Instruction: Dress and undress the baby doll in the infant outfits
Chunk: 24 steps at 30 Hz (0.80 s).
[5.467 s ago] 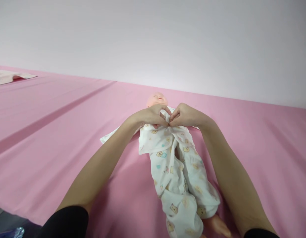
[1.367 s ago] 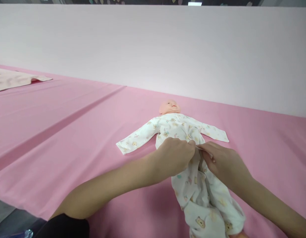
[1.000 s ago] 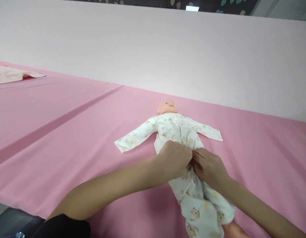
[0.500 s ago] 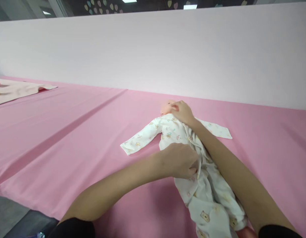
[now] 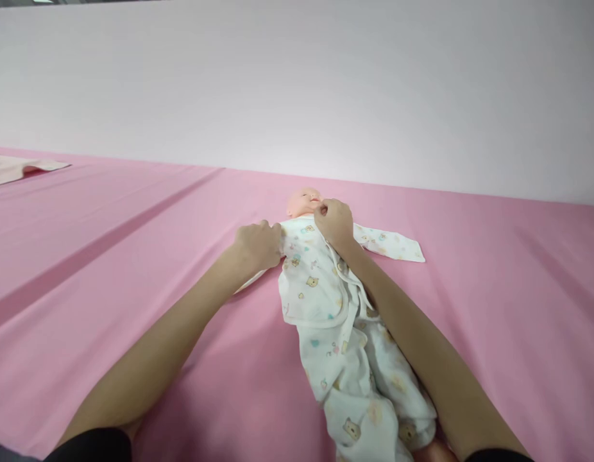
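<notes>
A baby doll (image 5: 304,201) lies on its back, head toward the wall. It wears white baby clothes (image 5: 316,276) printed with small bears, with a wrap top and loose ties at the front. My left hand (image 5: 259,245) is closed around the sleeve on the left, close to the shoulder, and covers most of that sleeve. At the neck, just under the doll's chin, my right hand (image 5: 335,223) pinches the edge of the top, its fingertips partly hidden. The other sleeve (image 5: 393,245) lies stretched out flat to the right. Part of a doll's foot shows at the bottom edge.
A pink cloth (image 5: 133,269) with folds covers the table. A white wall or panel (image 5: 297,90) rises behind it. At the far left lies a pale cloth (image 5: 8,168) with a turned-up corner.
My left hand has moved from the front of the top up and left to the sleeve near the shoulder. My right hand stays by the neck. The view has tipped down and shifted right.
</notes>
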Each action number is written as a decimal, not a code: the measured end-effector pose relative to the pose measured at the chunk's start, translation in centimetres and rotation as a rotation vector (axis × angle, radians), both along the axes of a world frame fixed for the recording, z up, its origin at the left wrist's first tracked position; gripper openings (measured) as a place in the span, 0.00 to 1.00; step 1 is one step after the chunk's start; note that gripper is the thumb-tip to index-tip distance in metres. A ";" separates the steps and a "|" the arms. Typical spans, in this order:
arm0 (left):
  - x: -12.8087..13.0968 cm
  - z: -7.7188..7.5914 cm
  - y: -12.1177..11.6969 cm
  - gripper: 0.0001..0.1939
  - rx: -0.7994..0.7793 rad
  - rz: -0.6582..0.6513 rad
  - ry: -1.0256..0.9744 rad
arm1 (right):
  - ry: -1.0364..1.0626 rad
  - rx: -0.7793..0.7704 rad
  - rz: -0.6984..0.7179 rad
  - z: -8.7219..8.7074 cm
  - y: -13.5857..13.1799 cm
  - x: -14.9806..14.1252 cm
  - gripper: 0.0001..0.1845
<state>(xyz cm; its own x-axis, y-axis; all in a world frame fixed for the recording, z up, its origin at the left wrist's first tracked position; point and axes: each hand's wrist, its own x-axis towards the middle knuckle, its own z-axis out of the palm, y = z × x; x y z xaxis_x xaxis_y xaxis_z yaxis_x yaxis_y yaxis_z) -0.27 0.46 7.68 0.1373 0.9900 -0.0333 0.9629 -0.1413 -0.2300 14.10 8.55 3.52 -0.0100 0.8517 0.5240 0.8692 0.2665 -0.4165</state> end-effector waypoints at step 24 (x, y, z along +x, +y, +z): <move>0.2 -7.6 1.9 0.30 0.291 0.036 -0.020 | 0.297 -0.266 0.044 -4.1 -7.8 6.8 0.23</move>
